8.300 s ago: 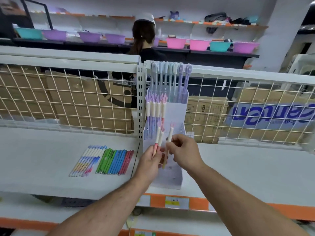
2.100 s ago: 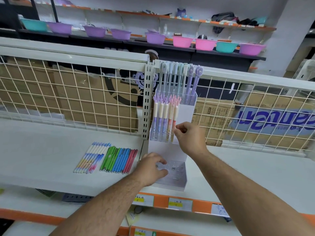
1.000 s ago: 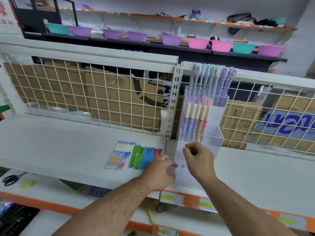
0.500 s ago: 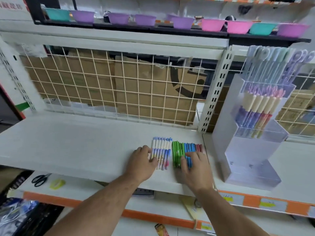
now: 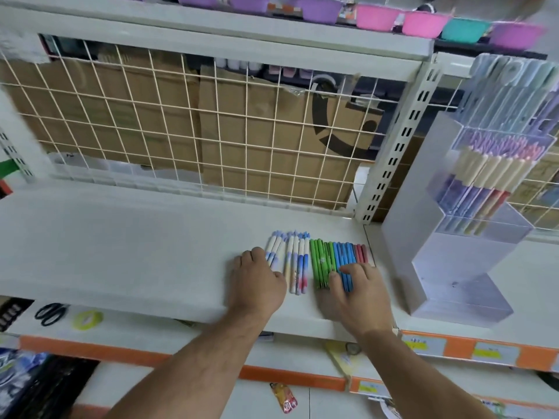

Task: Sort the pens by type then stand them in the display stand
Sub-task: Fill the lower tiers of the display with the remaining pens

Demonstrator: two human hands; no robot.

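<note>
Though lately at the stand (image 5: 405, 189), left hand (image 5: 258, 282) curled on white pens (image 5: 299, 261), right hand (image 5: 355, 300) flat on blue pens (image 5: 343, 254).

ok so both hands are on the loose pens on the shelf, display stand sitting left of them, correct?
Not quite. The head view shows the display stand to the right of the loose pens, not the left. The rest holds: the left hand and right hand both touch the pens on the shelf.

The display stand (image 5: 447, 264) is frosted plastic, the shelf (image 5: 121, 237) smooth matt metal, the boxes (image 5: 260, 122) plain cardboard.
</note>
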